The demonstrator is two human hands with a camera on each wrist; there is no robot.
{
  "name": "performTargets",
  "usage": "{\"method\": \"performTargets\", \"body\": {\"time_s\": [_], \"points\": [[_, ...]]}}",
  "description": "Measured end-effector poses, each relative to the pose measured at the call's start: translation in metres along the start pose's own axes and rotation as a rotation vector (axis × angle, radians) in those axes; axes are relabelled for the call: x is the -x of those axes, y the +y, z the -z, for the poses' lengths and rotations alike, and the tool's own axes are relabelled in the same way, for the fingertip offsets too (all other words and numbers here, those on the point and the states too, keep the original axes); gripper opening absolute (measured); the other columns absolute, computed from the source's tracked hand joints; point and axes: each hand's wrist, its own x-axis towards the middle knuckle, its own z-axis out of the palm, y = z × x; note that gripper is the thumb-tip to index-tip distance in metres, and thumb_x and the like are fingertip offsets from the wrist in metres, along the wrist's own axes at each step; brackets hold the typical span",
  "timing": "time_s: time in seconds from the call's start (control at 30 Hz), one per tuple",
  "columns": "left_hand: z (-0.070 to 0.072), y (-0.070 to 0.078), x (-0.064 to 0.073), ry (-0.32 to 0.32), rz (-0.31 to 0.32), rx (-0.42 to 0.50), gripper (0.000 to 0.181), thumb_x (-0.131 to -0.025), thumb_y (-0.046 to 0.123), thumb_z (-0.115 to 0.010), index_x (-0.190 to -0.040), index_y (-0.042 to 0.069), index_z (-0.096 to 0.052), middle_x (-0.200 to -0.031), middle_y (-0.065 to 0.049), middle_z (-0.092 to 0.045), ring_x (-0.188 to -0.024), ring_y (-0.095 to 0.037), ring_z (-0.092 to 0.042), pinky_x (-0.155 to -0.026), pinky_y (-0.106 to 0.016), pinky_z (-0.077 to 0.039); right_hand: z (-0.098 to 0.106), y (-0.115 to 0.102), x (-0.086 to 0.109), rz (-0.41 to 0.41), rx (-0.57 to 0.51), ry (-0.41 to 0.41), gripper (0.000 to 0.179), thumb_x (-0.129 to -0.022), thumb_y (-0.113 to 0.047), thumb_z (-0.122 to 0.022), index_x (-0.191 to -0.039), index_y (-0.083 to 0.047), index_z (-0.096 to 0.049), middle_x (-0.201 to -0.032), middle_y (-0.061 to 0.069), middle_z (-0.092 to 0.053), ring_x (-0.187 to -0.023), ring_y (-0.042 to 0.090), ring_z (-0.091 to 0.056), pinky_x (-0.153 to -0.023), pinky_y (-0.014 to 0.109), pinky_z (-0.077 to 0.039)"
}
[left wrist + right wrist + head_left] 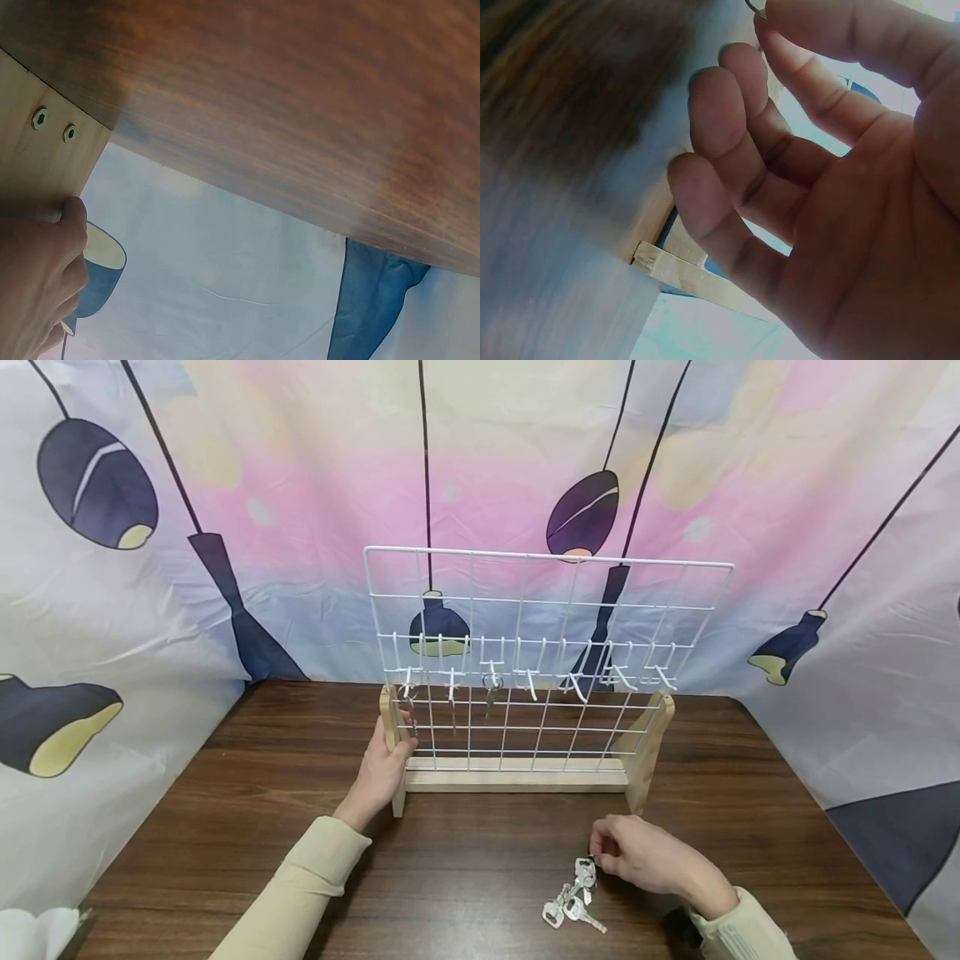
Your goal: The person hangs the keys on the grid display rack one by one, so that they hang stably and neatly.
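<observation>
My left hand grips the left wooden side piece of a stand that holds a white wire grid. In the left wrist view, its fingers curl at the edge of the wooden panel. Thumb and index finger of my right hand pinch a thin metal ring, low over the table in front of the stand. Right by those fingertips is a silver key. Several more keys, such as one key, lie close together beside it.
White hooks run in a row across the grid; keys on rings, one a hanging key, are on the leftmost hooks. A wooden crossbar joins the stand's sides. Behind the brown table hangs a patterned cloth.
</observation>
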Motion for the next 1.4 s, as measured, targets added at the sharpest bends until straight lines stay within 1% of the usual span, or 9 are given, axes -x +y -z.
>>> {"method": "performTargets", "body": {"time_s": [0.1,0.23,0.43,0.63,0.73,0.97,1.1,1.23,1.4], "points": [[0.000,0.001,0.000,0.001,-0.003,0.005,0.039,-0.092,0.001,-0.051,-0.129,0.002,-0.040,-0.128,-0.024,-0.051,-0.116,-0.037,-0.051,-0.097,-0.045,-0.037,0.000,0.000,0.000,0.020,0.007,0.014,0.019,-0.081,-0.005,-0.067,-0.079,-0.021,-0.058,-0.068,-0.015,-0.048,-0.062,-0.002,-0.045,-0.055,0.021,-0.039],[-0.001,0.000,0.000,0.004,-0.006,-0.007,0.039,-0.092,0.001,-0.052,-0.129,0.002,-0.040,-0.127,-0.022,-0.053,-0.115,-0.038,-0.051,-0.096,-0.045,-0.038,0.002,0.000,0.000,0.036,0.000,0.024,0.017,-0.084,-0.007,-0.068,-0.081,-0.022,-0.059,-0.071,-0.015,-0.049,-0.064,-0.002,-0.045,-0.056,0.021,-0.040],[-0.001,0.001,0.001,0.012,-0.011,-0.025,0.040,-0.091,0.003,-0.052,-0.129,0.003,-0.041,-0.125,-0.019,-0.055,-0.112,-0.033,-0.053,-0.093,-0.044,-0.039,0.004,-0.002,0.001,0.054,-0.008,0.034,0.016,-0.088,-0.010,-0.067,-0.083,-0.023,-0.059,-0.074,-0.015,-0.049,-0.066,0.000,-0.046,-0.058,0.021,-0.040],[-0.001,0.001,0.001,0.026,-0.005,-0.039,0.040,-0.090,0.004,-0.054,-0.128,0.004,-0.043,-0.122,-0.017,-0.055,-0.107,-0.031,-0.054,-0.091,-0.043,-0.039,0.004,-0.002,0.001,0.089,-0.005,0.069,0.017,-0.088,-0.011,-0.068,-0.084,-0.025,-0.059,-0.079,-0.017,-0.053,-0.070,0.000,-0.048,-0.062,0.022,-0.042],[-0.001,0.000,0.000,0.024,-0.011,-0.037,0.040,-0.090,0.004,-0.053,-0.128,0.004,-0.042,-0.123,-0.018,-0.055,-0.108,-0.033,-0.053,-0.092,-0.044,-0.039,0.005,-0.003,0.000,0.107,-0.011,0.090,0.016,-0.088,-0.012,-0.068,-0.085,-0.026,-0.060,-0.081,-0.018,-0.054,-0.071,0.000,-0.048,-0.063,0.022,-0.042],[0.000,0.001,0.001,0.010,-0.007,-0.041,0.040,-0.091,0.004,-0.053,-0.130,0.005,-0.041,-0.125,-0.019,-0.052,-0.111,-0.036,-0.052,-0.092,-0.047,-0.039,0.006,-0.005,-0.003,0.142,-0.075,0.122,0.014,-0.091,-0.015,-0.066,-0.087,-0.026,-0.060,-0.080,-0.017,-0.054,-0.071,0.000,-0.050,-0.061,0.022,-0.044],[0.000,0.001,0.001,0.010,-0.004,-0.038,0.039,-0.092,0.004,-0.052,-0.130,0.005,-0.041,-0.125,-0.019,-0.052,-0.111,-0.035,-0.052,-0.092,-0.047,-0.040,0.007,-0.007,-0.005,0.132,-0.133,0.134,0.010,-0.093,-0.018,-0.066,-0.089,-0.026,-0.061,-0.080,-0.015,-0.057,-0.071,0.001,-0.052,-0.061,0.022,-0.045],[0.001,-0.001,0.000,-0.012,-0.001,-0.021,0.038,-0.094,0.004,-0.050,-0.130,0.007,-0.040,-0.128,-0.020,-0.049,-0.114,-0.037,-0.049,-0.094,-0.049,-0.038,0.008,-0.011,-0.006,0.088,-0.194,0.146,0.008,-0.093,-0.021,-0.066,-0.090,-0.027,-0.062,-0.082,-0.013,-0.060,-0.072,0.004,-0.054,-0.063,0.024,-0.047],[0.000,-0.002,-0.001,-0.015,0.001,-0.027,0.037,-0.094,0.006,-0.050,-0.129,0.009,-0.040,-0.128,-0.019,-0.049,-0.113,-0.035,-0.049,-0.094,-0.049,-0.038,0.009,-0.018,-0.009,0.050,-0.242,0.215,0.008,-0.092,-0.021,-0.067,-0.092,-0.029,-0.063,-0.084,-0.012,-0.062,-0.075,0.006,-0.058,-0.066,0.026,-0.049]]}}
